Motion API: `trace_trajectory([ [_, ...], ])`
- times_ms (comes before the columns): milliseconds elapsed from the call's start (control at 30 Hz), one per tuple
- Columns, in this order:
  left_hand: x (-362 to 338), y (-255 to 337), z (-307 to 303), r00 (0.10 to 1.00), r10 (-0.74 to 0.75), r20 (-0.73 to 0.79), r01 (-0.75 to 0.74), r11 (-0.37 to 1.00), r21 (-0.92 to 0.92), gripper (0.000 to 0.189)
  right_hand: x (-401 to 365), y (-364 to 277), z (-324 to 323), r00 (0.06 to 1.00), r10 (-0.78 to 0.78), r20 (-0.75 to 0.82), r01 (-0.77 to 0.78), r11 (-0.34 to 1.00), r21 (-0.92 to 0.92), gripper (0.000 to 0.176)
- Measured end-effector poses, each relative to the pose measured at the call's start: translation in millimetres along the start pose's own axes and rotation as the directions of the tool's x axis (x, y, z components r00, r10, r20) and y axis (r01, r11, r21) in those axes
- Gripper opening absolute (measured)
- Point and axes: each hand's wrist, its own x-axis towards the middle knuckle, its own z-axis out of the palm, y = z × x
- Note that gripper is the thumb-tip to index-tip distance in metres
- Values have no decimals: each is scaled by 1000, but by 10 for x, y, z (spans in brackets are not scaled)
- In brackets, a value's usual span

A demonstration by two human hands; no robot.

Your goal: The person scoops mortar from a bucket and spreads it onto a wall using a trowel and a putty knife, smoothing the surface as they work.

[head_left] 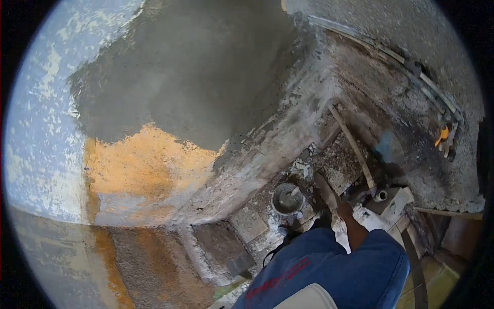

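Note:
My right hand (345,209) reaches down beside my body, its fingers closed round the near end of a long, flat, brownish tool (326,190). The tool's far end tapers and points away from me over the rubble-strewn floor; its exact kind is unclear. Just left of it stands a round bucket (278,207) with grey wet mix inside and a pale handle-like piece (295,191) sticking up at its rim. My left hand is out of view, and my blue shirt (329,268) covers the lower middle.
Fresh grey plaster (195,67) covers much of the wall ahead, above an orange painted patch (149,159). A wooden pole (354,141) leans at the right corner. Beside my right arm is a pale block (393,201) with a pipe end (381,195). Pipes (396,54) run along the right wall.

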Motion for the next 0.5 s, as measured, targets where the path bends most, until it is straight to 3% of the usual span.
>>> trace_trajectory([
  [100,409,38,-165,994,98,50,-96,995,-25,46,197,20,190,993,-89,-81,94,994,58,35],
  [133,569,40,-194,990,124,68,-121,992,-42,46,108,-165,-67,995,-64,80,63,998,16,46],
  [167,716,147,-236,985,144,93,-138,988,-65,46,104,-307,-144,994,-65,89,63,998,24,46],
  [233,944,530,-230,990,103,101,-96,993,-76,42,70,-583,-292,998,41,46,-50,975,215,56],
  [267,1029,783,-210,991,62,115,-51,994,-96,41,95,-700,-380,998,2,60,-21,949,315,56],
  [333,975,1334,-196,993,35,116,-21,992,-122,39,202,-1078,-548,996,-81,34,43,789,613,56],
  [400,889,1597,-184,989,97,110,-85,991,-108,40,247,-1763,-1175,959,-281,-46,213,601,770,53],
  [433,893,1667,-159,982,153,114,-142,985,-100,41,46,-2306,-1744,970,-214,-113,215,554,804,53],
  [467,895,1646,-169,965,237,112,-237,971,-11,44,117,-2715,-2108,941,-224,-254,337,560,757,56],
  [500,915,1450,-170,964,242,111,-242,970,-8,44,160,-3087,-2522,904,-272,-331,422,427,800,56],
])
